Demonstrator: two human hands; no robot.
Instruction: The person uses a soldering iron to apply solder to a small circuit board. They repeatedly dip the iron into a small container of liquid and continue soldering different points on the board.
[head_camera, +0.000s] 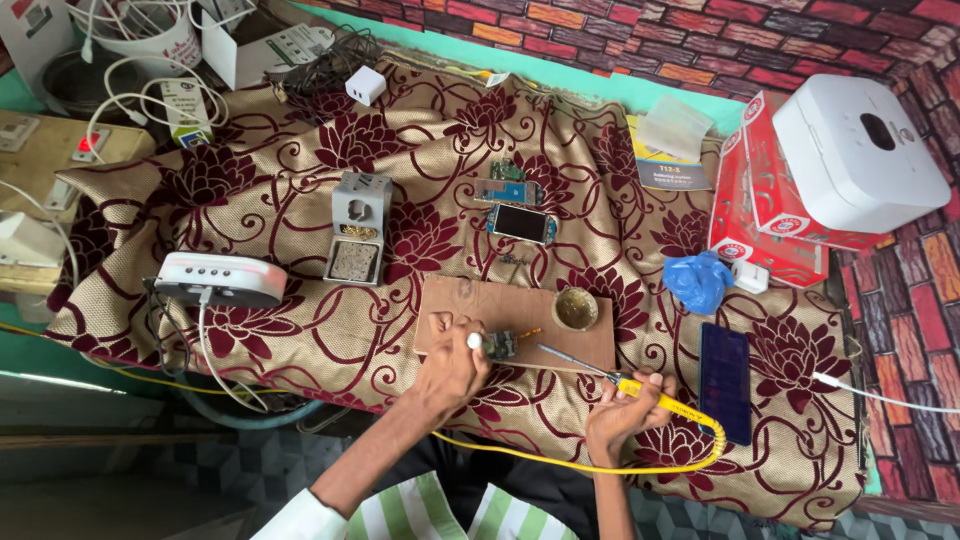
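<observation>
My left hand (450, 365) pinches a small green circuit board (502, 345) down on a brown wooden board (520, 305) near the table's front edge. My right hand (622, 410) grips a yellow-handled soldering iron (600, 372); its metal tip points left toward the circuit board, stopping just short of it. A yellow cable (560, 462) loops from the iron along the table's front edge. A small round tin (576, 309) sits on the wooden board's right end.
A maroon-flowered cloth (300, 200) covers the table. On it lie a grey iron stand (357, 228), a white device (220, 279), a phone (522, 223), a blue wad (697, 282), a dark blue slab (725, 382), red boxes (765, 215) and a white case (860, 150).
</observation>
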